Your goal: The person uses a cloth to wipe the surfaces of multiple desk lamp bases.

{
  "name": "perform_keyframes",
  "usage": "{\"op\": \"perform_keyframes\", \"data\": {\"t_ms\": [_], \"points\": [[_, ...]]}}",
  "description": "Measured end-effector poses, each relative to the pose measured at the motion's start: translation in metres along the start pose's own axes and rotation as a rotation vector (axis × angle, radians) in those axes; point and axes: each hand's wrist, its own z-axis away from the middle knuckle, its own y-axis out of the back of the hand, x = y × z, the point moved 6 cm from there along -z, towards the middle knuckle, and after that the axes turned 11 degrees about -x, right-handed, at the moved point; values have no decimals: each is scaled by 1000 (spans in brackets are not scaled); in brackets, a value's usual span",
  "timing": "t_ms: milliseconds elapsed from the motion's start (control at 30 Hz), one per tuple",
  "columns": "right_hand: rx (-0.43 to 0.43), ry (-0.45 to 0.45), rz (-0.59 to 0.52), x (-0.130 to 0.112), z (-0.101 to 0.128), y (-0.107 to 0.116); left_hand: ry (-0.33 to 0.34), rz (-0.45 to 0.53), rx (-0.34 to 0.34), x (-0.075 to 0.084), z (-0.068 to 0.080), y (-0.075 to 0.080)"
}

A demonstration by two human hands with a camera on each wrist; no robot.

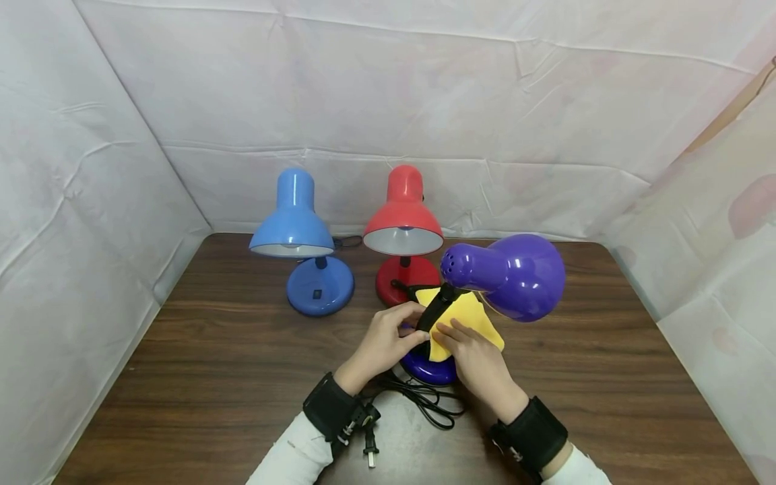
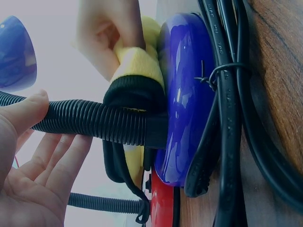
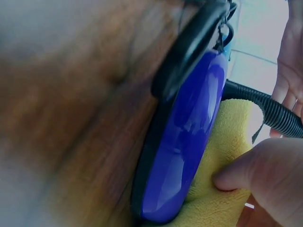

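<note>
A purple desk lamp stands in front of me, its shade (image 1: 526,277) tilted to the right and its round base (image 1: 429,368) on the table. With thumb on one side and fingers on the other, my left hand (image 1: 384,343) holds the lamp's black ribbed neck (image 2: 90,120). My right hand (image 1: 479,360) grips a yellow cloth (image 1: 471,316) with dark edging, bunched against the top of the base beside the foot of the neck. In the right wrist view the thumb (image 3: 232,177) presses into the cloth (image 3: 222,142). Part of the base is hidden under the cloth.
Behind stand a blue lamp (image 1: 292,225) at the left and a red lamp (image 1: 404,219) in the middle. A tied black cord (image 1: 433,407) lies before the purple base, its plug (image 1: 370,448) near the left wrist. White sheeting (image 1: 388,87) encloses the wooden table (image 1: 242,377).
</note>
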Motion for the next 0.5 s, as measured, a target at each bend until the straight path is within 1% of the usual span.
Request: {"op": "perform_keyframes", "data": {"t_ms": [167, 300, 500], "points": [[-19, -29, -9, 5, -10, -2, 6, 0, 5, -1, 0, 1], [-9, -37, 4, 7, -17, -3, 2, 5, 5, -1, 0, 1], [-9, -41, 4, 9, -21, -3, -2, 7, 7, -1, 1, 0]]}}
